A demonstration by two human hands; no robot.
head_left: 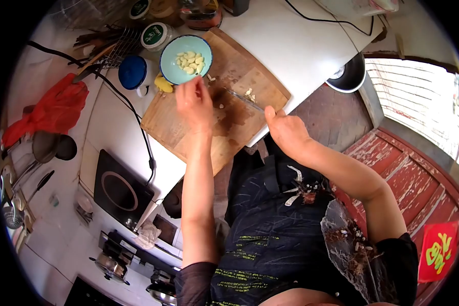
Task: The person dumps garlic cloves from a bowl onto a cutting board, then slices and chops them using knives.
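A turquoise bowl with a dark rim holds peeled garlic cloves. It stands at the far left of a wet wooden cutting board. My left hand is at the bowl's near rim, fingers drawn together. Its fingertips are blurred, so what they pinch is not clear. My right hand is closed around the handle of a knife, whose blade lies low over the board, pointing left. Small garlic pieces sit beside the blade.
A yellow item and a mug with a blue lid stand left of the board. Jars line the back. A black cable crosses the counter toward an induction cooker. A metal pot is at the right.
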